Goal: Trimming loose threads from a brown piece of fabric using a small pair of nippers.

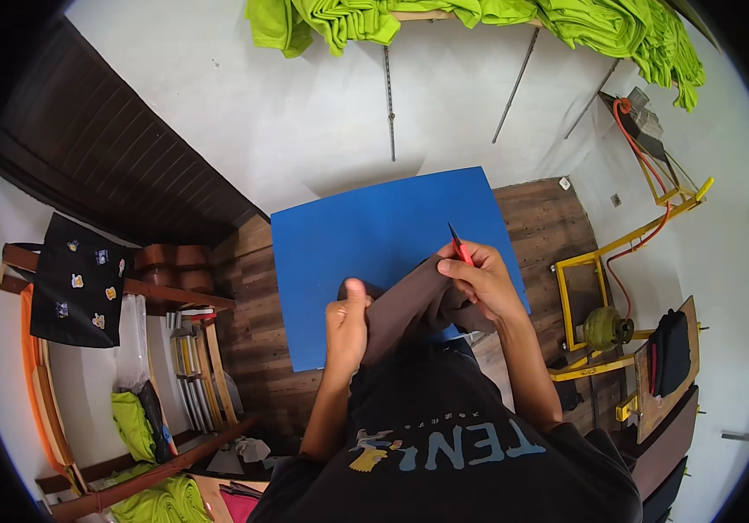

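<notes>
A piece of dark brown cloth is stretched between my two hands, above the front part of a blue tabletop. My left hand is closed on the cloth's left side, thumb pointing up. On the other side, my right hand pinches the cloth's upper edge between thumb and fingers. Tucked in that same hand are small red-handled thread snips, their dark pointed tip sticking up and away from me. Folds of the cloth hang down towards my lap, and its lower end is partly hidden.
Bright green folded cloths lie on a high shelf at the back wall. To the right stands a yellow metal frame with a green gas cylinder and an orange hose. At left, a black printed bag hangs on a wooden rack.
</notes>
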Demonstrator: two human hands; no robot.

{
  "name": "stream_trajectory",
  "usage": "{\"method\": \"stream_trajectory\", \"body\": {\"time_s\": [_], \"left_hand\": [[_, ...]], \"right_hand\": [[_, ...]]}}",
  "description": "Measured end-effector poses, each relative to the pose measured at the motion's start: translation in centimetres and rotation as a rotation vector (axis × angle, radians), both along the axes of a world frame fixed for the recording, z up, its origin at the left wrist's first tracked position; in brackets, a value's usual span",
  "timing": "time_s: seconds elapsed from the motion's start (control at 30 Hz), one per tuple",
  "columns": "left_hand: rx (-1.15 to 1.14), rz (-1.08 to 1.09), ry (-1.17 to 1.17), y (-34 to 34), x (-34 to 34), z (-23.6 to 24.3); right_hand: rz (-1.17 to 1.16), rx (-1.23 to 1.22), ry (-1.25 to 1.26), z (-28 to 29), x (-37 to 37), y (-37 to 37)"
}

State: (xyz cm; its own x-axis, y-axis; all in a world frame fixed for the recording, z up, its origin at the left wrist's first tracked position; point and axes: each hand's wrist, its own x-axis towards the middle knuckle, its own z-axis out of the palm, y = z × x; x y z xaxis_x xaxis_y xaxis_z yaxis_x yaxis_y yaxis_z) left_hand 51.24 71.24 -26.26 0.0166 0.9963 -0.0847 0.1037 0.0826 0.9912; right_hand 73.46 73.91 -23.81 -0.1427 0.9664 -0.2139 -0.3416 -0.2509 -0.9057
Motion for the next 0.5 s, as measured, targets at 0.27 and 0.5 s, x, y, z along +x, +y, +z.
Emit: {"method": "stream_trajectory", "body": {"time_s": [0.27,0.5], "left_hand": [[0.060,-0.022,-0.125,0.5,-1.6,0.0],[0.158,-0.264,0.049,1.3,-2.9,0.3]], "right_hand": [[0.008,-0.033,-0.001,-0.3,-1.1,-0.1],[0.013,-0.022,0.025,-1.1,-1.6,0.7]]}}
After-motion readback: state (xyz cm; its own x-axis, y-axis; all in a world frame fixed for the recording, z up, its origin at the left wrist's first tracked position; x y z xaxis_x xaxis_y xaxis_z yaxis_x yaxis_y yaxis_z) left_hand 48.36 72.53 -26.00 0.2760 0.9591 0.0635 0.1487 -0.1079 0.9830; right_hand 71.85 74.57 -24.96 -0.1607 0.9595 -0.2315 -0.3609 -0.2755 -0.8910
